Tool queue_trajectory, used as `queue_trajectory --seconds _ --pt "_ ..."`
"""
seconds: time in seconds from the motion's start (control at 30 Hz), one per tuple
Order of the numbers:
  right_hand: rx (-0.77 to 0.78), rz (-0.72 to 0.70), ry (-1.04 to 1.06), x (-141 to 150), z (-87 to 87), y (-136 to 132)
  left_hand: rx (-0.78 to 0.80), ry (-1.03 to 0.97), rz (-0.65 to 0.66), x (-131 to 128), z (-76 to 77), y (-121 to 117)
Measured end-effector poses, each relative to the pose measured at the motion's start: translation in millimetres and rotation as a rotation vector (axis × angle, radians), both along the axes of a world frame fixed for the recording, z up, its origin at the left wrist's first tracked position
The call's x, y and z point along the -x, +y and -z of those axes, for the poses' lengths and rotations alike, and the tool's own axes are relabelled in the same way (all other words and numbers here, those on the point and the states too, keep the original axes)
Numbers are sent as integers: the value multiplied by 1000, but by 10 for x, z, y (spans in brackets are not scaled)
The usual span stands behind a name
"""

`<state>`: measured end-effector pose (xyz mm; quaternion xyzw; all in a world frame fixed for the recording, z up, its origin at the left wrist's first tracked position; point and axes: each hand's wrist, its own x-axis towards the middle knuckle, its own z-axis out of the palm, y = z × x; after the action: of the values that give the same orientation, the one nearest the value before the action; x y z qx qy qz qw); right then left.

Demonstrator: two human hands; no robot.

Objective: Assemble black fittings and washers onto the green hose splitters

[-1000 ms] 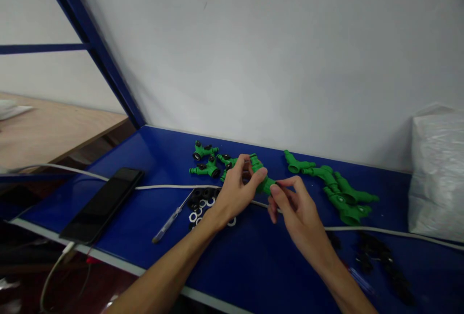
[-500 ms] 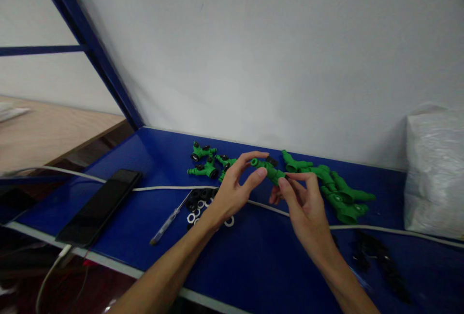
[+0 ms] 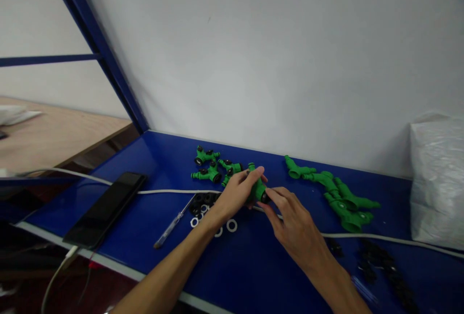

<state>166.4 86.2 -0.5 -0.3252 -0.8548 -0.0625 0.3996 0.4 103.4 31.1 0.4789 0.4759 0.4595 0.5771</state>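
Observation:
A green plastic Y-shaped hose connector [image 3: 258,189] is in my left hand [image 3: 235,193], whose fingers and thumb are closed around its body. At the connector's near end sits a black ring [image 3: 266,198], pinched between the thumb and fingertips of my right hand [image 3: 295,222]. Part of the connector is hidden by my left fingers. Just beyond my left hand lie several green connectors with black knobs [image 3: 207,173]. Below them are black rings [image 3: 197,202] and white washers [image 3: 232,225], partly covered by my left wrist.
Several bare green connectors [image 3: 350,202] lie to the right. Small black parts [image 3: 384,265] are at the lower right. A screwdriver [image 3: 169,231] and a phone [image 3: 105,210] lie left, a white cable [image 3: 174,191] crosses the blue table, and a plastic-wrapped bag [image 3: 437,181] stands right.
The connector has been turned and lowered slightly, so its end with the black ring now faces my right hand. My right fingers have shifted from its body to that ring.

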Motion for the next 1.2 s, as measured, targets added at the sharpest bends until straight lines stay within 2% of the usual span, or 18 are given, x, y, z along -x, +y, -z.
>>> queue_trajectory --seconds 0.1,0.23,0.4,0.47,0.53,0.6,0.7,0.83,0.93,1.0,1.1,1.2 --pt "211 13 162 38 -23 -44 -89 41 -43 -23 26 -17" --pt "693 -14 468 83 -97 -104 -266 165 -71 -9 29 -49" --pt "1103 -141 836 150 -186 -111 -462 327 -109 4 -14 -85" --pt "1237 -197 937 164 -223 -110 -477 312 -112 11 -27 -77" --pt "1296 -221 963 166 -250 -115 -403 172 -125 39 -41 -47" --pt "1273 -225 857 161 -253 -126 -294 -102 -193 96 -66 1" --pt "1102 -188 528 174 -213 -163 -225 -461 -264 220 -135 71" --pt "800 -225 181 252 -115 -233 -168 -724 -262 336 -215 94" --pt "623 -286 70 291 -39 -259 -150 -817 -218 355 -220 91" --pt "559 -304 34 291 -11 -257 -188 -835 -200 368 -223 91" --pt "525 -299 11 286 -27 -247 -260 -798 -243 431 -284 41" --pt "476 -312 -44 351 -90 -269 -284 -722 -319 545 -403 -154"
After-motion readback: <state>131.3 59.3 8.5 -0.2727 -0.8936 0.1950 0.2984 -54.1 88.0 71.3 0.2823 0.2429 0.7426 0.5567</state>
